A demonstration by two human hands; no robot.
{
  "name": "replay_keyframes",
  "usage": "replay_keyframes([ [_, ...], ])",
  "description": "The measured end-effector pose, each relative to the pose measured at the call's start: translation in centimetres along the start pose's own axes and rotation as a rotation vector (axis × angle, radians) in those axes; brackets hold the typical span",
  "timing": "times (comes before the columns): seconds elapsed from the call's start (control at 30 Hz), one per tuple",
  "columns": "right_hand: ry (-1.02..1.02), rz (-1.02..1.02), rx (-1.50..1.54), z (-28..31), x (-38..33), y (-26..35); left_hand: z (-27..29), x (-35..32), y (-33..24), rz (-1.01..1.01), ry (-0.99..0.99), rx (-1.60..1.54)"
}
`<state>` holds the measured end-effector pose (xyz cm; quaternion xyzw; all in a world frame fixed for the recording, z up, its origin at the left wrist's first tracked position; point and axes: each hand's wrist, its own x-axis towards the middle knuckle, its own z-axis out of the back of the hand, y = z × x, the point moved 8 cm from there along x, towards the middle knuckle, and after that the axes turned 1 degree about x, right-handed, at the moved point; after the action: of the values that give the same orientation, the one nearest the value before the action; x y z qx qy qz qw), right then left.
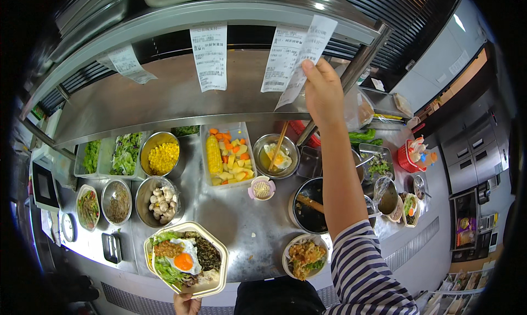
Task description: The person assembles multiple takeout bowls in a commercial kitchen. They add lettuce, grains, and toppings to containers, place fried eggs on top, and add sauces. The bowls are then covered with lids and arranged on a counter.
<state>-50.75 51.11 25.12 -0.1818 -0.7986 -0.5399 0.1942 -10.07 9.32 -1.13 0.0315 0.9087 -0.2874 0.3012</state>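
Observation:
My left hand (187, 304) grips the near edge of a hexagonal takeout bowl (222, 257) from below. In the bowl lie a fried egg (185, 260), lettuce, a reddish-brown topping and a dark shredded or flaky topping. With my right arm stretched up, my right hand (325, 90) pinches a paper receipt (313, 48) between thumb and fingers at the shelf's front rail. Just behind it hangs another receipt (279, 59), partly covered. A third receipt (208, 57) and a curled one (129, 63) hang farther left along the same rail.
Along the steel counter (241, 260) stand a corn bowl (163, 155), a mushroom bowl (159, 202), a tub of cut vegetables (205, 175), an egg bowl with chopsticks (277, 157) and a black pot (310, 219). A round food bowl (306, 258) sits at the front edge. The steel shelf (164, 106) overhangs the back.

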Motion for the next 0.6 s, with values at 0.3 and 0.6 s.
replay_keyframes([
  [0.3, -0.212, -0.398, -0.442, 2.0, -19.9, 3.1, 1.4, 0.0, -1.1, 0.026, -0.047, 0.059],
  [0.6, -0.552, -0.65, -0.601, 11.5, -44.4, 14.5, -3.3, 0.2, 1.2, 0.095, 0.289, -0.112],
])
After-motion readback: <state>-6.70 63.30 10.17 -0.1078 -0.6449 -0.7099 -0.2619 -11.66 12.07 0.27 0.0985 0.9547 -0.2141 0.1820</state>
